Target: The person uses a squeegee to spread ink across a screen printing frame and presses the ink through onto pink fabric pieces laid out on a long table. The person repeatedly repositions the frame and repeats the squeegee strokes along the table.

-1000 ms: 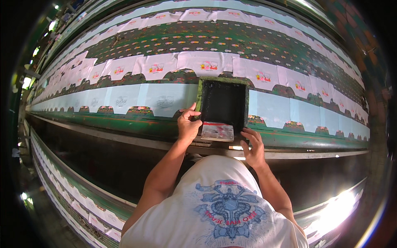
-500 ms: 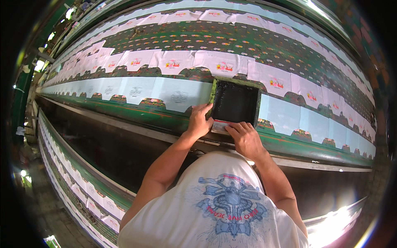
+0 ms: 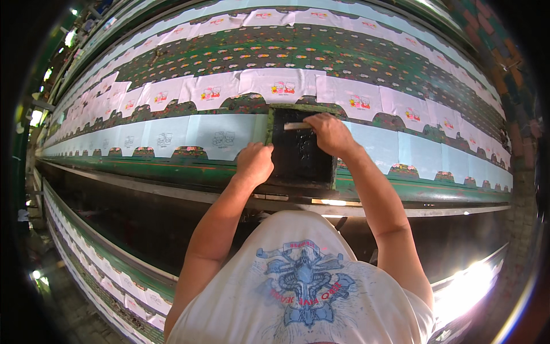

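Note:
A dark screen-printing frame [image 3: 291,166] with a green-stained rim lies on the row of pale blue fabric pieces in front of me. My left hand [image 3: 255,163] is closed on the left side of its rim. Over the far part of the mesh, my right hand [image 3: 333,135] grips a squeegee [image 3: 297,126], of which a pale edge shows to the left of the fingers. Wet black ink glistens on the mesh. Left of the frame, a pale blue piece [image 3: 224,138] bears a thin grey line drawing. The fabric under the frame is hidden.
The long green table [image 3: 212,171] runs across in front of me. Beyond the blue row lie white pieces [image 3: 282,88] with coloured cartoon prints. A pale rail [image 3: 132,182] edges the table's near side. Behind me stands another table [image 3: 112,272] with printed pieces.
My right hand has carried the squeegee from the near end of the frame to its far part. My left hand stays at the left rim. The whole view has shifted slightly.

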`<state>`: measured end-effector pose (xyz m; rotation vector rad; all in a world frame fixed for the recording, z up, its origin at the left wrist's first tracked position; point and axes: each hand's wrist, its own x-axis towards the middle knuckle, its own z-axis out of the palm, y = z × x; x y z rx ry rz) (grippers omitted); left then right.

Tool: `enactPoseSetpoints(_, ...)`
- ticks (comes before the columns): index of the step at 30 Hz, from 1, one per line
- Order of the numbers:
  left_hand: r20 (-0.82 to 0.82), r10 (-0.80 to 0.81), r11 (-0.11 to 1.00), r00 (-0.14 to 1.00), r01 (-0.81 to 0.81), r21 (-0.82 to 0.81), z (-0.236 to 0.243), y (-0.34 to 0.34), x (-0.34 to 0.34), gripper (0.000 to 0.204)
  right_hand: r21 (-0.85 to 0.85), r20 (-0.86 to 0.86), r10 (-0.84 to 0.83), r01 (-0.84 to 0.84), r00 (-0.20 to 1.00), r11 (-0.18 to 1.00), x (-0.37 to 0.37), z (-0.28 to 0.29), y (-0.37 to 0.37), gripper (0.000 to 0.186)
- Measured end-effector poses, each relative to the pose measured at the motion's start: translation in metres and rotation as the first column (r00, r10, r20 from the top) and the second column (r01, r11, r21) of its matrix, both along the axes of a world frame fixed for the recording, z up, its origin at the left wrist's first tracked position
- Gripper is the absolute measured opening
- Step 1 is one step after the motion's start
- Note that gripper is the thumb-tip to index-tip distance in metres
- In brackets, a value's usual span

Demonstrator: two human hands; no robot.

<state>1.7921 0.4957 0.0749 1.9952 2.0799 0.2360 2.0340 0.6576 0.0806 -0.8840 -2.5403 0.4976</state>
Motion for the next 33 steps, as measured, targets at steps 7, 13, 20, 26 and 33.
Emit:
enactPoseSetpoints(7,-0.012,0.048,0.998,0.999,-0.048,-0.044,0.001,0.0,0.004,0.042,0.075,0.018,-0.022,0.021,1.0,0.997,-0.011,-0.005,-0.003,0.05)
enactPoseSetpoints(13,0.044,0.027,1.0,0.999,-0.027,0.012,-0.007,-0.006,-0.001,0.044,0.121,0.129,0.068,-0.084,0.989,0.989,0.004,-0.003,-0.068,0.056)
enactPoseSetpoints(20,0.055,-0.014,1.0,0.998,0.015,-0.019,-0.007,-0.002,-0.009,0.044,0.192,0.108,0.069,-0.089,0.992,0.977,0.02,-0.01,-0.132,0.04)
enactPoseSetpoints(26,0.049,-0.054,0.998,0.997,0.056,-0.033,-0.005,0.001,-0.016,0.036,0.098,0.109,0.046,-0.057,0.993,0.994,0.021,0.0,-0.156,0.043)
enactPoseSetpoints(33,0.177,-0.057,0.966,0.983,0.009,0.259,-0.031,-0.009,-0.013,0.04,-0.053,0.081,-0.003,0.008,0.997,0.999,0.017,0.014,-0.173,0.055)
